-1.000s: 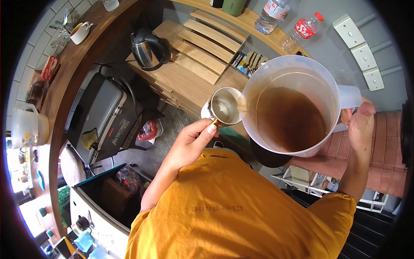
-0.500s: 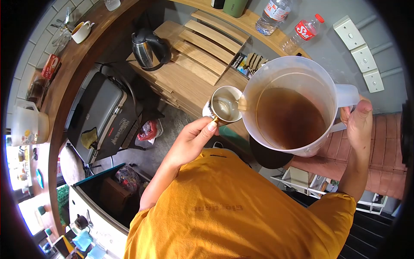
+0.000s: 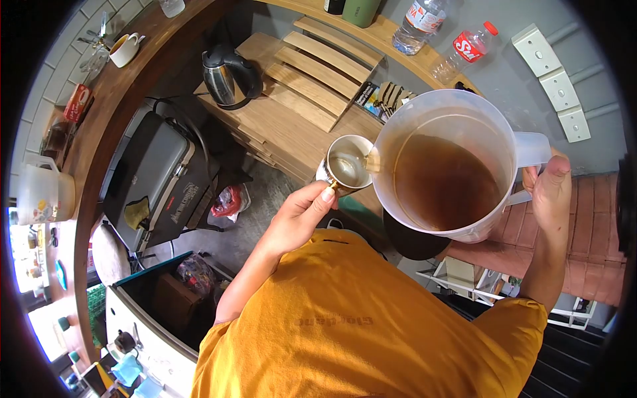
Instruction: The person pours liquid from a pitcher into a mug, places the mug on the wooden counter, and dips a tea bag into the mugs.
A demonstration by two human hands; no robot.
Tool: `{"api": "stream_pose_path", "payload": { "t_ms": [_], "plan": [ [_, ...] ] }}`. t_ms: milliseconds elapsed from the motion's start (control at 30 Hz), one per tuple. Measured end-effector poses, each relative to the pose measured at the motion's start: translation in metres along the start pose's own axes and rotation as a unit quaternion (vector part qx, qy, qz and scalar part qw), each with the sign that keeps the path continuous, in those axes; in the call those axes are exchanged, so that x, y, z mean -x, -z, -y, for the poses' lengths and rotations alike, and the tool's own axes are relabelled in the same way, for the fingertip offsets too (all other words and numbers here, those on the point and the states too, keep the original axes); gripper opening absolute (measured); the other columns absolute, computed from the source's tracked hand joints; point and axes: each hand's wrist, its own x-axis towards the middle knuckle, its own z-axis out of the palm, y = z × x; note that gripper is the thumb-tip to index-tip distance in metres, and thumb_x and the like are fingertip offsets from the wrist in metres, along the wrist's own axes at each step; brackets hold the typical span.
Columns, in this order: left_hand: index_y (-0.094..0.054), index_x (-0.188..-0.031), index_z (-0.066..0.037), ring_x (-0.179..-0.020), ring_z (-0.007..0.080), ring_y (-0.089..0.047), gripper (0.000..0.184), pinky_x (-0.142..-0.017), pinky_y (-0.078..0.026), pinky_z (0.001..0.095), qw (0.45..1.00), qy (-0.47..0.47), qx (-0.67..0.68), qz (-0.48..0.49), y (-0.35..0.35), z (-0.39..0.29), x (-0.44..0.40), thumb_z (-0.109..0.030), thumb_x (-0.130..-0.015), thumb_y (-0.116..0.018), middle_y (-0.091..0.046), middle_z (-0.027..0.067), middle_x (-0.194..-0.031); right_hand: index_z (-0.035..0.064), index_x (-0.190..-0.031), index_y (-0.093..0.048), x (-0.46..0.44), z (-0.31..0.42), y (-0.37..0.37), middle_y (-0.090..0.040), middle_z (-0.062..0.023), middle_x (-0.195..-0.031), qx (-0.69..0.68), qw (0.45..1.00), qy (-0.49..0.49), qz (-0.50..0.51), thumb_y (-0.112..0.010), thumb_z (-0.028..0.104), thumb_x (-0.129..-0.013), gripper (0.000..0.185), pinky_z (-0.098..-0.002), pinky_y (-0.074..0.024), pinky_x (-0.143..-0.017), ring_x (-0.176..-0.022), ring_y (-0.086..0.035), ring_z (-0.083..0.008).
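A small cup (image 3: 348, 161) with a gold-coloured handle is in my left hand (image 3: 302, 213), thumb and fingers closed on the handle. Its inside is pale, and any liquid in it is hard to make out. My right hand (image 3: 553, 192) is wrapped round the handle of a large translucent plastic pitcher (image 3: 398, 116). Brown liquid (image 3: 448, 182) lies in the pitcher, which is tilted toward the cup. The pitcher's spout sits at the cup's right rim.
Beyond the cup, a wooden table (image 3: 292, 113) bears a kettle (image 3: 229, 76) and a slatted wooden rack (image 3: 322, 63). Two plastic bottles (image 3: 419, 25) stand on the shelf behind. A dark grill-like appliance (image 3: 156, 176) and an open bin (image 3: 179, 298) are at the left.
The pitcher and the cup have shifted very slightly, with the pitcher a little lower and to the left. The brown liquid's surface has changed shape a little. Both hands keep their hold.
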Motion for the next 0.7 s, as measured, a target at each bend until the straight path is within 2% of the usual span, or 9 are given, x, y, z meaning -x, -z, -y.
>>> {"api": "stream_pose_path", "payload": {
  "t_ms": [333,533,600,700],
  "plan": [
    [-0.049,-0.081,-0.005,-0.070,0.0086,-0.038,0.038,-0.065,-0.035,0.0238,1.000,-0.021,0.022,0.005,-0.003,0.009,-0.004,-0.036,-0.102,-0.041,-0.044,-0.0024,-0.076,0.0074,-0.064,-0.037,0.001,0.002,-0.001,-0.030,0.0049,-0.059,0.004,1.000,0.003,0.005,-0.030,0.080,-0.082,0.075,-0.0261,-0.0174,-0.048,-0.054,-0.026,-0.0066],
    [-0.046,-0.079,-0.006,-0.069,0.0096,-0.037,0.039,-0.065,-0.035,0.0244,0.998,0.004,0.066,0.007,-0.003,0.012,-0.003,-0.037,-0.102,-0.041,-0.042,-0.0019,-0.074,0.0072,-0.064,-0.037,0.002,0.000,-0.001,-0.029,0.0051,-0.060,-0.007,1.000,-0.011,0.022,-0.031,0.081,-0.081,0.076,-0.0259,-0.0178,-0.048,-0.055,-0.026,-0.0067],
    [-0.052,-0.087,-0.005,-0.075,0.0054,-0.039,0.032,-0.069,-0.037,0.0214,0.994,0.003,0.102,0.028,-0.001,0.019,-0.003,-0.032,-0.102,-0.043,-0.045,-0.0049,-0.080,0.0071,-0.064,-0.037,0.001,0.000,-0.001,-0.029,0.0051,-0.060,-0.006,1.000,-0.005,0.023,-0.031,0.080,-0.081,0.075,-0.0258,-0.0178,-0.049,-0.055,-0.026,-0.0066],
    [-0.050,-0.086,-0.005,-0.073,0.0056,-0.037,0.032,-0.067,-0.036,0.0215,0.992,-0.006,0.119,0.036,-0.002,0.021,-0.004,-0.032,-0.102,-0.043,-0.042,-0.0052,-0.079,0.0069,-0.065,-0.038,0.001,0.001,-0.003,-0.029,0.0051,-0.061,-0.010,1.000,0.003,0.024,-0.032,0.080,-0.082,0.075,-0.0256,-0.0178,-0.049,-0.056,-0.026,-0.0065]
  ]
}}
